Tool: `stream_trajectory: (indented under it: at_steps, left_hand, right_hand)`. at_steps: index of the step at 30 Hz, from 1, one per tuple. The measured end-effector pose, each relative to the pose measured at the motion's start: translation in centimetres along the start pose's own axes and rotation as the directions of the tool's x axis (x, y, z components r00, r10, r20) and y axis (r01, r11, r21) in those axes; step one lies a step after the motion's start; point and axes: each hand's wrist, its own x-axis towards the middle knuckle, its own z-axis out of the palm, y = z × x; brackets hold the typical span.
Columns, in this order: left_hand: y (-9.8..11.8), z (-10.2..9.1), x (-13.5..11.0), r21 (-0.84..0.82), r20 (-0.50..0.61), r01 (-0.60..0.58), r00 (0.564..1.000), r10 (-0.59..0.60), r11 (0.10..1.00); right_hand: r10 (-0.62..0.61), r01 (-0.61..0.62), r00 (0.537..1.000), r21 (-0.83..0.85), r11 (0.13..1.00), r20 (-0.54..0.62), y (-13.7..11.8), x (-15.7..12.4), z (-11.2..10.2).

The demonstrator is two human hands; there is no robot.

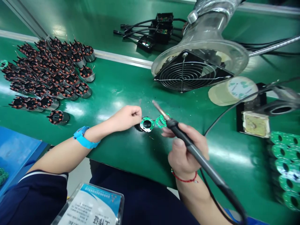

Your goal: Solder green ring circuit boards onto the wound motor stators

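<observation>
My right hand (185, 156) is wrapped round the dark handle of a soldering iron (206, 164). The iron's tip points up and to the left, raised above the bench. Close to the left of it, my left hand (128, 117) is closed, thumb against curled fingers. It is at the left edge of a motor stator topped with a round green circuit board (151, 124); whatever is pinched between the fingertips is too small to make out. Just right of that stator, a loose green ring-shaped circuit board (159, 122) lies on the bench, partly behind the iron.
Many wound stators (53, 75) stand in rows at the left. A fume extractor hood with a fan grille (185, 75) hangs over the back. Behind the right hand are a tape roll (219, 93) and a sponge tray (256, 124). Stacked green boards (287, 168) sit far right.
</observation>
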Motion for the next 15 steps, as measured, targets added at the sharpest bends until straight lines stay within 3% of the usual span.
stream_trajectory:
  at_steps: [2, 6, 8, 12, 15]
  left_hand:
    - [0.1, 0.0, 0.1, 0.007, 0.004, 0.0, 1.0, 0.0, 1.0]
    - [0.1, 0.0, -0.1, 0.019, -0.013, 0.011, 1.0, -0.011, 1.0]
    - [0.2, 0.1, -0.4, 0.039, -0.051, 0.03, 0.998, -0.028, 0.999]
    - [0.4, 0.5, -1.4, 0.203, -0.182, 0.026, 0.983, 0.011, 0.979]
    - [0.5, 1.3, -2.1, 0.388, -0.109, -0.031, 0.991, 0.079, 0.921]
  right_hand:
    - [-0.063, 0.063, 0.998, -0.017, 0.998, 0.018, -0.2, 0.6, 0.6]
    - [-0.15, 0.216, 0.937, -0.186, 0.958, 0.315, -0.5, 1.9, 1.4]
    - [-0.157, 0.245, 0.914, -0.203, 0.948, 0.373, -0.5, 2.4, 1.6]
    - [-0.12, 0.169, 0.967, -0.216, 0.962, 0.223, -0.2, 2.6, 1.6]
    - [-0.045, 0.072, 0.992, -0.235, 0.969, 0.115, 0.4, 2.3, 1.5]
